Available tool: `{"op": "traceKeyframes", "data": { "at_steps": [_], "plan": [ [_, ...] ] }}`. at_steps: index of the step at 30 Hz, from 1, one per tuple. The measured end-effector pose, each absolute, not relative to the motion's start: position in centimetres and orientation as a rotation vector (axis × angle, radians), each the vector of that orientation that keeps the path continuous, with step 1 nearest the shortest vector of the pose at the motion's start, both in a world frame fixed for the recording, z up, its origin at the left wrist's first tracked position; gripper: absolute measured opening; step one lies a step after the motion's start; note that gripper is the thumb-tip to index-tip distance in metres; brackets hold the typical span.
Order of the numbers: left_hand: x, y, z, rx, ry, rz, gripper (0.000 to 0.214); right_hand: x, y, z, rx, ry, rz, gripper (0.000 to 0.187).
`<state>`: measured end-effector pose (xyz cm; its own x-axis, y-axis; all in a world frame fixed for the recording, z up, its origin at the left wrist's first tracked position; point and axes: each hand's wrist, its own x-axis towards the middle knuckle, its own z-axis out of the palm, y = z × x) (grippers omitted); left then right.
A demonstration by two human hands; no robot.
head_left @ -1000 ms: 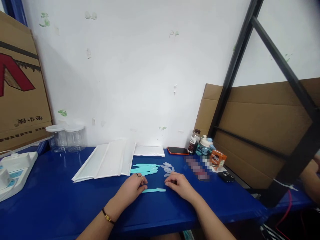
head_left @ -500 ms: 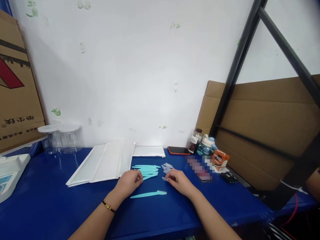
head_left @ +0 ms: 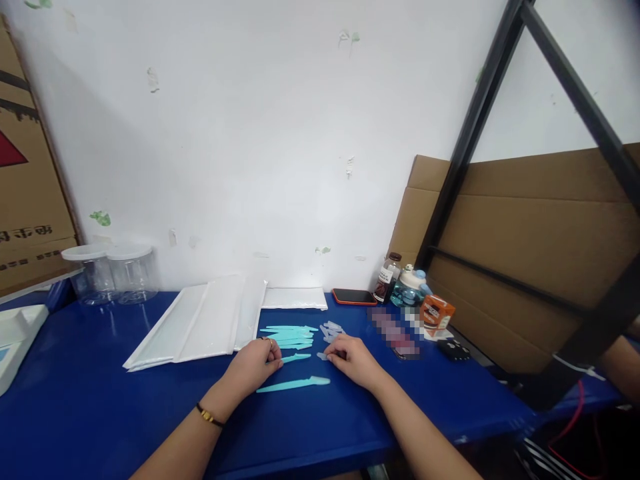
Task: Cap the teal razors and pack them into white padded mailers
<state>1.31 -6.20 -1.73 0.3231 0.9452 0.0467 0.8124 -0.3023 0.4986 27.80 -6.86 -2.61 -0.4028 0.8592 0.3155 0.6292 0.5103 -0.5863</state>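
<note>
My left hand (head_left: 257,364) is closed on the handle of a teal eyebrow razor (head_left: 299,358), whose blade end points right. Just beyond lies a pile of several teal razors (head_left: 287,337). One more razor (head_left: 295,384), with a paler tip, rests alone nearer the table's front. Between the thumb and fingertips of my right hand (head_left: 354,360) is a small translucent cap (head_left: 321,356). Several similar clear caps (head_left: 331,330) lie in a loose group behind that hand. A gap separates the held razor from the held cap.
White plastic mailers (head_left: 200,320) lie left of the pile on the blue table (head_left: 150,413). Behind are a phone (head_left: 355,296), a dark bottle (head_left: 387,278), a water bottle (head_left: 409,287) and an orange box (head_left: 436,315). Clear jars (head_left: 131,275) stand back left; a black metal frame (head_left: 465,147) rises right.
My left hand has drawn one razor out of the pile, toward me. My right hand has pulled a cap slightly away from the cap group. The view has shifted a little.
</note>
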Motion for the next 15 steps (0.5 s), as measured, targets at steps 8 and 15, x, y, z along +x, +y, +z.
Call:
{"op": "traceKeyframes", "data": {
  "at_steps": [8, 15],
  "plan": [
    [1.9, -6.2, -1.6, 2.199, 1.494, 0.485, 0.009, 27.3, -7.1, -2.2, -1.23, -2.166, 0.531, 0.017],
    [2.6, -6.0, -2.0, 2.217, 1.433, 0.467, 0.013, 27.0, -7.2, -2.5, -1.164, -2.19, 0.568, 0.015]
  ]
}}
